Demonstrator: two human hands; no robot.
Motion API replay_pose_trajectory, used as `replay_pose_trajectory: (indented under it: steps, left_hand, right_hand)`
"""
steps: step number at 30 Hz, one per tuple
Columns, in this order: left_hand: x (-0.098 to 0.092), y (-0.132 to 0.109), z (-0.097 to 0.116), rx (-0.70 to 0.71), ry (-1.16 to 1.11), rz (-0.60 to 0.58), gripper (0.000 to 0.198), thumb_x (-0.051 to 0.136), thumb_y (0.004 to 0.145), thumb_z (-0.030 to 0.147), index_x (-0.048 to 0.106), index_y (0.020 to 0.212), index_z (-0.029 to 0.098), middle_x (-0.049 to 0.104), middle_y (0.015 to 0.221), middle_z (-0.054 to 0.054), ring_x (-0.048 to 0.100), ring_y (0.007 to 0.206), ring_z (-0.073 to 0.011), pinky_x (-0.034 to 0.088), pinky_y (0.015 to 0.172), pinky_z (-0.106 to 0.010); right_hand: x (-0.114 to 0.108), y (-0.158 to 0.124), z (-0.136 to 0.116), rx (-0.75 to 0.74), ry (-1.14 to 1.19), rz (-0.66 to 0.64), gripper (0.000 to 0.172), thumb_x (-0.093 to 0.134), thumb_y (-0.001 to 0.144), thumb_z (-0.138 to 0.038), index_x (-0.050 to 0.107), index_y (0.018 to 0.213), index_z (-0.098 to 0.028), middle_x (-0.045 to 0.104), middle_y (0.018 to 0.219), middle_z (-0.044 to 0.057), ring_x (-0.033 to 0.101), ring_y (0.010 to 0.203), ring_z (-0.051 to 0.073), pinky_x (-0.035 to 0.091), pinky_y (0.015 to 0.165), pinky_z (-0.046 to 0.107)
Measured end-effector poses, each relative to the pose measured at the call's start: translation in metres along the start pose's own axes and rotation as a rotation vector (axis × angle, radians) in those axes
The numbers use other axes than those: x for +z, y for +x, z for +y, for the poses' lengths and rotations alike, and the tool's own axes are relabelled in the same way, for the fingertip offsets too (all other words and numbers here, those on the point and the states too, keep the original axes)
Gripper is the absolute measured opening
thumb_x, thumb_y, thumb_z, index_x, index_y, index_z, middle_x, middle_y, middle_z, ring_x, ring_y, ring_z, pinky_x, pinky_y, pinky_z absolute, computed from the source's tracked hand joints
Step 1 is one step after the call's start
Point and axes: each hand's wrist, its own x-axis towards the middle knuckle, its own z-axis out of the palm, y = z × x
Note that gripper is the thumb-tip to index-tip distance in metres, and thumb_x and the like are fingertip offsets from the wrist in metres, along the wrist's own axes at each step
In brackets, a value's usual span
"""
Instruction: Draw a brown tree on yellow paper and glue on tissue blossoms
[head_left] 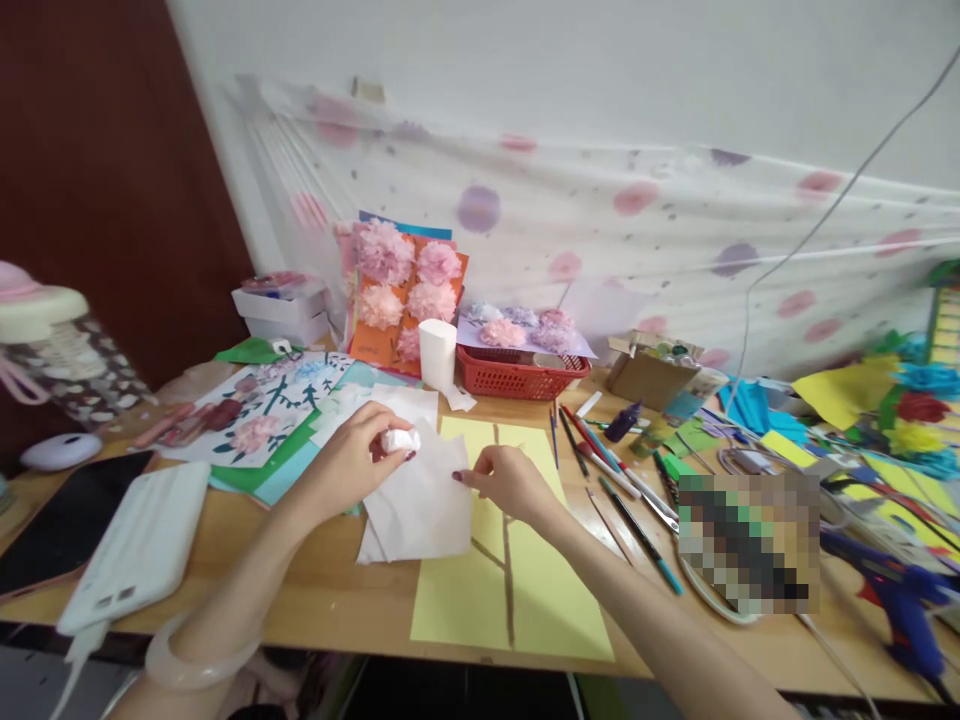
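Observation:
My left hand [351, 462] is closed, pinching a crumpled wad of white tissue [400, 440] between thumb and fingers. Below it lies a loose white tissue sheet [420, 512], overlapping a sheet of yellow paper [551, 590] with brown branch-like lines drawn on it. My right hand [514, 482] is closed over the yellow paper, with its thumb and index finger pinching the right edge of the tissue sheet. A white tissue roll [437, 355] stands upright behind both hands, with a small torn piece [459, 400] beside it.
Pens [641, 535], scissors [660, 510] and a blue glue gun [892, 590] lie on the right. A red basket [525, 378] and orange card with paper flowers [386, 345] stand behind. A power bank [139, 545], phone [60, 520] and bottle [64, 350] are left.

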Motion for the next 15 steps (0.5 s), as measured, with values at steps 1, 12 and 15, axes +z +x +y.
replay_pose_trajectory:
  steps: [1,12,15]
  left_hand:
    - [0.005,0.000,0.002,0.000,-0.006,-0.012,0.021,0.059,0.077,0.033,0.067,0.093,0.021,0.060,0.098,-0.005,0.056,0.075,-0.0168,0.048,0.070,-0.030]
    - [-0.006,-0.029,-0.016,-0.125,0.055,0.106,0.027,0.060,0.076,0.041,0.068,0.092,0.021,0.061,0.101,-0.007,0.060,0.081,-0.0195,0.051,0.067,-0.029]
    - [-0.013,-0.032,-0.012,-0.195,0.060,0.176,0.030,0.063,0.074,0.041,0.065,0.096,0.021,0.063,0.100,-0.006,0.061,0.081,-0.0200,0.051,0.069,-0.030]
  right_hand:
    - [-0.001,-0.004,0.006,0.012,-0.032,0.015,0.028,0.065,0.083,-0.036,0.059,0.064,-0.017,0.063,0.063,0.003,0.054,0.057,0.014,0.031,0.052,0.025]
    - [0.038,0.038,-0.024,-0.165,0.144,0.047,0.021,0.061,0.087,-0.026,0.061,0.068,-0.016,0.068,0.077,0.005,0.059,0.073,0.015,0.037,0.064,0.023]
    - [0.033,0.048,-0.035,-0.231,0.244,0.089,0.021,0.060,0.088,-0.026,0.060,0.070,-0.016,0.069,0.083,0.006,0.061,0.080,0.016,0.040,0.071,0.024]
